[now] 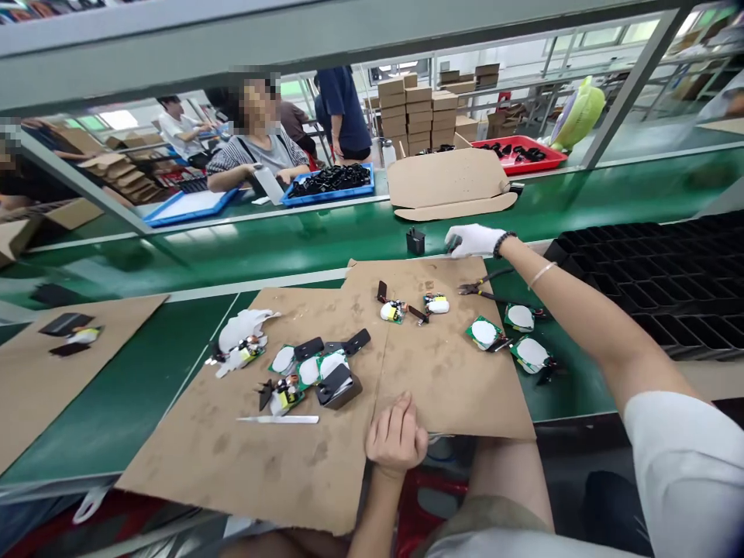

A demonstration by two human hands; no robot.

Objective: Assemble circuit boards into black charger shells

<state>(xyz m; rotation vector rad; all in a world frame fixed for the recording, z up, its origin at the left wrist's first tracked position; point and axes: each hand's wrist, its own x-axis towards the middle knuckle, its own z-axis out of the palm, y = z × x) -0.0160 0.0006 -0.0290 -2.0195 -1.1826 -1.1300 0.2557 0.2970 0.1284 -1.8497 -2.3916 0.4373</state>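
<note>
My right hand [475, 240], in a white glove, reaches out over the green belt, its fingers closed on a small dark piece [452, 244] that they partly cover. Left of it a black plug adapter [415, 241] stands on the belt. My bare left hand [397, 435] rests as a fist at the near edge of the cardboard sheet [447, 387]; I see nothing in it. Between the hands lie opened circuit assemblies [392, 311] and pliers [485, 287]. Further left are several circuit boards [284, 359], a black casing [339, 387] and a white pen-like tool [279, 419].
Green boards with white discs [531, 354] lie right of the cardboard. Black compartment trays [656, 271] are stacked at the right. Across the belt, a person [261, 147] sits behind a blue tray [366, 186] of black parts. A metal frame beam [349, 39] crosses overhead.
</note>
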